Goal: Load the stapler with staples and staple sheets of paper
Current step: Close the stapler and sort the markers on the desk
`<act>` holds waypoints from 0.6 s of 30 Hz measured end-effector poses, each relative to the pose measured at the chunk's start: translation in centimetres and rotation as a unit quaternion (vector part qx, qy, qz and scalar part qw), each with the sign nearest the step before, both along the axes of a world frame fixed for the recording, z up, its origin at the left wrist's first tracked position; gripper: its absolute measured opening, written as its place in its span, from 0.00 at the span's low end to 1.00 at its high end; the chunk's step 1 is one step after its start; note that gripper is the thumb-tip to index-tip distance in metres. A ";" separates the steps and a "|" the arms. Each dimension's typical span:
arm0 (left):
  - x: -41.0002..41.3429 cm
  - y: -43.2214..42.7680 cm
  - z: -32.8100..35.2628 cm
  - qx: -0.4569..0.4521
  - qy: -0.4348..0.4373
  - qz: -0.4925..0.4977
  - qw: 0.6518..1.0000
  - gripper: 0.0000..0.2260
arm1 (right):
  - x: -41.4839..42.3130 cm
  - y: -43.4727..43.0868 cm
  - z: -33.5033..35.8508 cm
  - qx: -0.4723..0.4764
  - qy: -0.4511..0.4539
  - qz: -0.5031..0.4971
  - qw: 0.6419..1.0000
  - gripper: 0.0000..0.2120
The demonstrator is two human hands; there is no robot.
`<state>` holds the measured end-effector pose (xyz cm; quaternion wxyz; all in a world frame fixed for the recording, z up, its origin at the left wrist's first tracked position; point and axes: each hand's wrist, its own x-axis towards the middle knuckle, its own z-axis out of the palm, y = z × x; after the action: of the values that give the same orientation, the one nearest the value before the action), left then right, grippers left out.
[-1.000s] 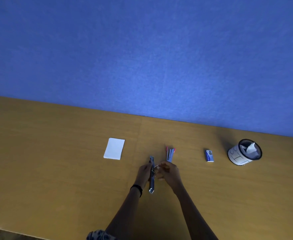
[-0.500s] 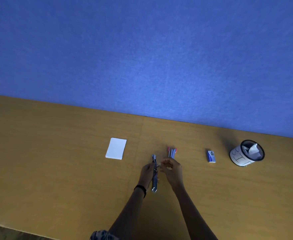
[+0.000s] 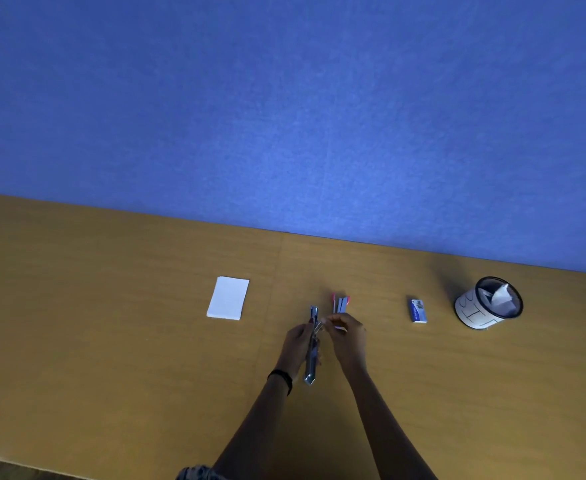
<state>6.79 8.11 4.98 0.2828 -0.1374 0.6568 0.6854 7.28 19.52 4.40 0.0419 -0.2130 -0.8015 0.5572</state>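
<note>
Loading is under way, not finished. The stapler (image 3: 311, 355), a slim bright-metal bar hinged open, sits at the near centre of the matte wood-grain tabletop (image 3: 111, 341), the left hand (image 3: 296, 344) with its grip wrapped round the body. The right hand (image 3: 348, 336) pinches a small pale staple strip (image 3: 319, 325) at the open channel; whether it is seated cannot be told. Stapling is judged outstanding: the flat white paper stack (image 3: 228, 298) lies well apart, far left. A small blue-and-white box (image 3: 417, 310) lies to the right.
</note>
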 end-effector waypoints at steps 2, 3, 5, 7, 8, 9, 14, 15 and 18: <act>0.0 0.0 0.0 -0.001 -0.002 0.000 1.000 0.13 | -0.1 -0.1 0.0 0.020 -0.005 0.003 1.000 0.03; 0.1 0.0 0.1 -0.002 -0.004 0.000 1.000 0.13 | -0.2 -0.1 0.0 0.029 -0.007 0.008 1.000 0.04; 0.1 0.0 0.1 -0.002 -0.008 -0.002 1.000 0.13 | -0.5 -0.1 0.0 0.048 -0.012 0.020 0.999 0.03; 0.1 0.1 0.1 0.003 -0.013 -0.003 1.000 0.12 | -0.8 0.0 0.0 0.074 -0.019 0.039 0.996 0.03; 0.1 0.1 0.1 0.005 -0.014 -0.004 1.000 0.12 | -0.9 0.0 -0.1 0.085 -0.022 0.048 0.995 0.04; 0.2 0.1 0.1 0.007 -0.014 -0.004 1.000 0.12 | -1.0 0.1 -0.1 0.092 -0.026 0.056 0.994 0.04; 0.2 0.4 0.1 0.007 -0.010 -0.004 1.000 0.14 | -1.4 0.4 -0.2 0.117 -0.027 0.080 0.990 0.05; 0.2 0.4 0.1 0.007 -0.012 -0.003 1.000 0.14 | -1.4 0.4 -0.2 0.120 -0.026 0.082 0.989 0.05; 0.2 0.3 0.1 0.001 -0.012 -0.009 1.000 0.13 | -1.3 0.4 -0.4 0.118 -0.027 0.074 0.990 0.04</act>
<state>7.03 8.44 5.09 0.2970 -0.1396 0.6539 0.6817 6.00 19.96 4.03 0.0033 -0.1616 -0.8761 0.4541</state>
